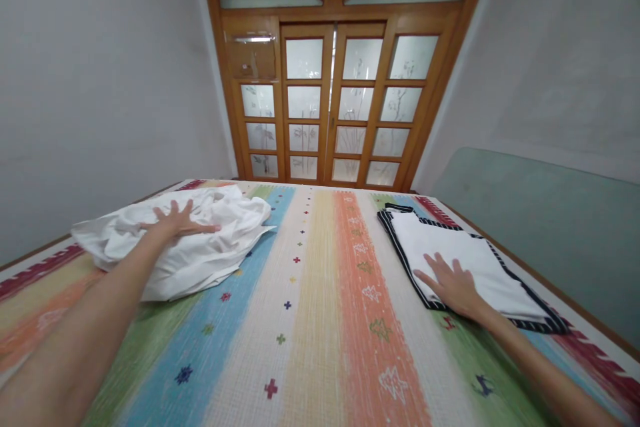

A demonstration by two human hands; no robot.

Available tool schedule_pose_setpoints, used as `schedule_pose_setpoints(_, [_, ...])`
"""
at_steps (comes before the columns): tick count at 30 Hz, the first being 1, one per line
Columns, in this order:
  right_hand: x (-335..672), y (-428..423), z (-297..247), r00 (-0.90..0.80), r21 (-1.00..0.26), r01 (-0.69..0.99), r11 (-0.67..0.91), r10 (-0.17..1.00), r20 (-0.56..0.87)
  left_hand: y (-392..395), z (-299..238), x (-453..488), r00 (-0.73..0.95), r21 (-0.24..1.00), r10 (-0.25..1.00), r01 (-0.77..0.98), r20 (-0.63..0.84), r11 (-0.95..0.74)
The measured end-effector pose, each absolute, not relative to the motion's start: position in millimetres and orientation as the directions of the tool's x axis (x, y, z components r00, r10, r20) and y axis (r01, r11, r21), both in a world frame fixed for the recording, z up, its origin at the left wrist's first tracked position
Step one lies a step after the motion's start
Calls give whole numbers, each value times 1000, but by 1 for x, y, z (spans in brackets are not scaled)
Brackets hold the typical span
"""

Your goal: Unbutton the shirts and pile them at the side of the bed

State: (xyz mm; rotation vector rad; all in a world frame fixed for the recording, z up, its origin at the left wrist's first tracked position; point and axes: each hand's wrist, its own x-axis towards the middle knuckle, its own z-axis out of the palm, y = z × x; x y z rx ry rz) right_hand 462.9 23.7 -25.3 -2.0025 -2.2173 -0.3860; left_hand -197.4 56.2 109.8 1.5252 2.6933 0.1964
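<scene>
Left hand [177, 220] and right hand [454, 288] splay palm-down.

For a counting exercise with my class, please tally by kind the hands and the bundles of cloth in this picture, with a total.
Hands: 2 (left hand, right hand)
Crumpled white cloth bundle: 1
Folded white bundle with black-and-white striped edges: 1
Total: 4
</scene>
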Motion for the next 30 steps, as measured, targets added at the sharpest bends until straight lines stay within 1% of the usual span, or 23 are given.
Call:
schedule_pose_setpoints(2, [457,24,-29,-32,102,995,15,986,166,55,97,-198,-520,118,853,850,39,513])
schedule_pose_setpoints(4, [449,23,-22,61,87,994,-71,992,113,55,89,-197,-510,120,856,858,81,500])
schedule_pose_setpoints(5, [445,23,-16,83,77,993,-90,992,94,55,87,-198,-501,128,859,863,105,488])
schedule_pose_setpoints(8, [436,23,5,72,31,997,-73,997,41,53,85,-197,-473,146,868,879,153,453])
schedule_pose_setpoints(11, [431,25,21,98,3,995,-99,994,41,48,80,-190,-456,122,865,890,208,440])
schedule_pose_setpoints(15, [422,23,28,162,12,987,-163,985,52,36,69,-174,-401,68,853,913,334,403])
schedule_pose_setpoints(18, [415,20,32,193,-12,981,-192,980,48,31,68,-164,-373,107,875,928,308,358])
schedule_pose_setpoints(21, [412,18,41,238,-38,971,-236,969,68,29,76,-154,-360,184,890,930,279,319])
schedule_pose_setpoints(24, [412,18,58,260,-60,965,-255,958,122,27,86,-136,-274,207,907,954,320,215])
schedule_pose_setpoints(27, [411,18,83,256,-109,966,-236,938,234,25,93,-110,-135,185,920,980,368,70])
schedule_pose_setpoints(30, [404,12,109,221,-163,971,-173,909,354,24,95,-79,-13,200,923,977,384,-70])
